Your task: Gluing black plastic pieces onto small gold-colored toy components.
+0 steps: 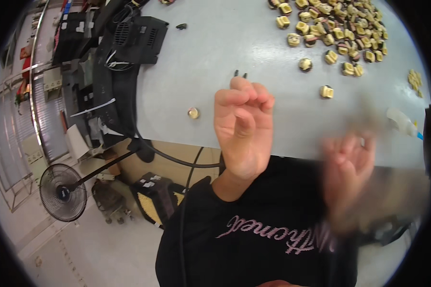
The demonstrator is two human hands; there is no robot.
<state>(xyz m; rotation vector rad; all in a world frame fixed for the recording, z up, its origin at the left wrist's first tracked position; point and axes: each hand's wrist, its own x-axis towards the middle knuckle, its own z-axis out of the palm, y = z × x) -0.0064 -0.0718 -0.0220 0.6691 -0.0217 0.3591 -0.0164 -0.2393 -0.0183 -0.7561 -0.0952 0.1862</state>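
My left hand (244,126) is raised over the near edge of the grey table (172,95), palm showing, with fingers curled and thumb bent. Two thin dark tips (241,74) show just beyond its fingertips; whether the hand grips them is hidden. My right hand (348,162), to the right at the table's near edge, is smeared by motion, its fingers bent. Above it is a pale greenish blur (368,112) that I cannot make out. The nearest small cream-and-dark part (326,92) lies between and beyond the hands. Another small round part (193,113) lies left of my left hand.
A heap of small cream, dark and pink parts (340,33) covers the far right. Cream pieces (415,82) and a white bottle with a blue tip (401,121) lie at the right edge. A black vented box (141,40) stands far left; a fan (63,192) stands beyond the table.
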